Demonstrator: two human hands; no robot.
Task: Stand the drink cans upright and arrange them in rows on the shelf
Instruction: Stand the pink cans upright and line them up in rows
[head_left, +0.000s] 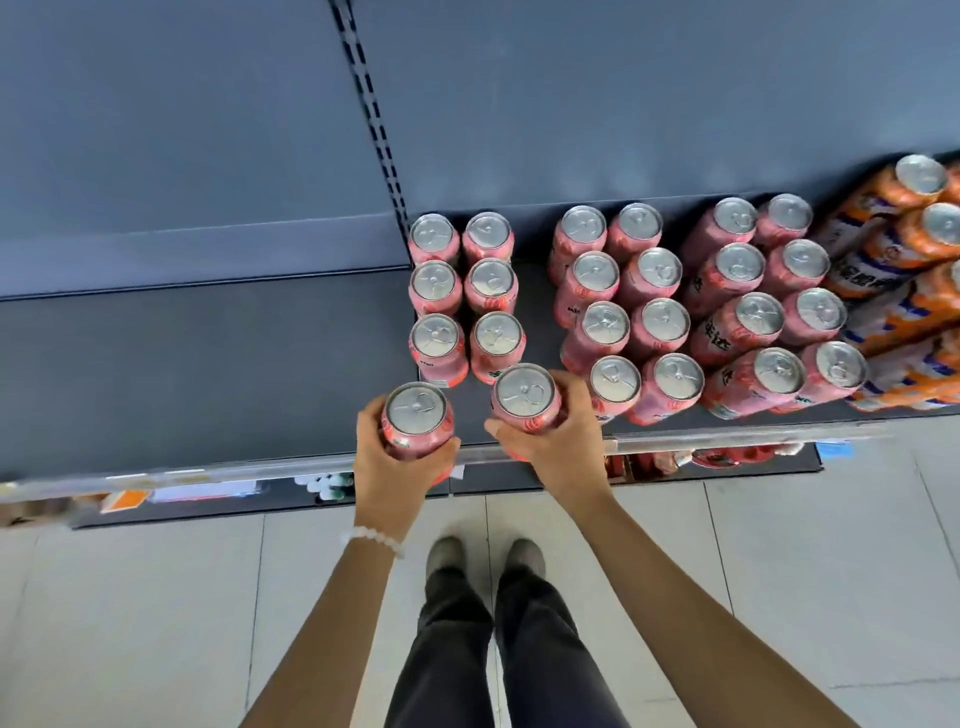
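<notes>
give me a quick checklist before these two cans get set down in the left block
1. Left hand grips its pink can upright: ok.
2. Right hand grips its pink can upright: ok.
3. Left block stands upright, two columns of three: ok.
4. Bare shelf in front of both columns: ok.
5. Cans already touching the shelf: cannot tell.
6. Neighbouring block keeps a gap: ok.

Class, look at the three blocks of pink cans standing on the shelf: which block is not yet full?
The leftmost block: it has three cans per column, while the middle block and right block have four.
</notes>
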